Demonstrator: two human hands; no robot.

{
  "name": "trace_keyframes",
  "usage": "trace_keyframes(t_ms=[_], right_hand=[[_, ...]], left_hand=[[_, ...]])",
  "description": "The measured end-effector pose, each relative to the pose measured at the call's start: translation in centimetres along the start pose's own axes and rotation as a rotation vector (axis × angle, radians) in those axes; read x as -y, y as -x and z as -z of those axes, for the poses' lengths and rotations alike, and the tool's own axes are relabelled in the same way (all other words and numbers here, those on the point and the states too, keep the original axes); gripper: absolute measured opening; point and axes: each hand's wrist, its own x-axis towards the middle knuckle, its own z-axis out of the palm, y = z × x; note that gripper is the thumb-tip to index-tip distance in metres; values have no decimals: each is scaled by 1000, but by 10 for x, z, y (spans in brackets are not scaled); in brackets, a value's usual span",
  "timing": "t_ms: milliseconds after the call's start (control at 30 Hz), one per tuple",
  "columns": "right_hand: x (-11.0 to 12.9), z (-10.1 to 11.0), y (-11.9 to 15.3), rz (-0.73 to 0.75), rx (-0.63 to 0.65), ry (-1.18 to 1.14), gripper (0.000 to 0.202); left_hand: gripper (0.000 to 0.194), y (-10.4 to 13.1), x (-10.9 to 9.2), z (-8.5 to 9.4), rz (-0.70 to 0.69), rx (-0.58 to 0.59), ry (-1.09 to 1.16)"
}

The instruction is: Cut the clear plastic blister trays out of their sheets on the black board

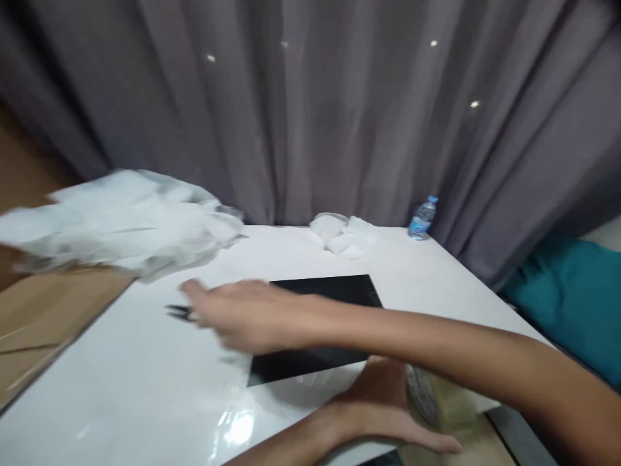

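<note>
My right arm crosses over my left and reaches to the left above the white table [160, 362]. In my closed right hand [257, 317], blurred by motion, is a pair of scissors with dark pointed blades [179, 312]; its handles are hidden in the fist. Underneath, a flat black rectangular sheet [334, 285] lies on the table, partly covered by the arm. My left hand [383, 401] grips a wide roll of clear packing tape [424, 395] at the near right, with a digit stretched along its lower side.
Crumpled white wrapping [130, 220] is heaped at the back left, beside flat brown cardboard [53, 323]. A smaller white crumpled piece [339, 236] and a water bottle [422, 219] stand near the grey curtain [330, 116]. A teal cushion [572, 304] is at right.
</note>
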Motion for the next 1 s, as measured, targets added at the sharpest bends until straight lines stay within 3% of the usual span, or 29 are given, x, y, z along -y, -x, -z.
trace_keyframes(t_ms=[67, 100, 167, 233, 267, 367, 433, 500, 633, 767, 1000], right_hand=[[-32, 28, 93, -181, -207, 10, 25], [-48, 34, 142, -276, -301, -46, 24], [-75, 30, 236, -465, -484, -167, 28], [-93, 5, 315, -657, -645, -184, 33], [-99, -12, 347, -718, -664, -204, 35], [-98, -64, 406, -784, -577, -339, 38], [-90, -88, 420, -784, -516, -411, 35], [-82, -97, 422, -787, -492, -478, 30], [-77, -93, 412, -819, -394, -506, 21], [-82, -87, 401, -716, -310, -367, 20], [-88, -79, 391, -654, -245, -341, 18]], left_hand=[[101, -11, -4, -7, -11, 38, -29], [113, -14, -5, -8, -10, 44, -40], [112, -18, -8, -8, -6, 43, -42], [106, -20, -9, -7, 6, 42, -57], [105, -21, -8, -7, 11, 44, -63], [103, -25, -2, -9, 17, 33, -23], [102, -27, 5, -9, 19, -1, 17], [101, -29, 11, -8, 24, -6, 61], [100, -28, 13, -5, 28, -12, 116], [97, -28, 6, -7, 20, -49, 130], [94, -34, 3, -15, -113, -100, 185]])
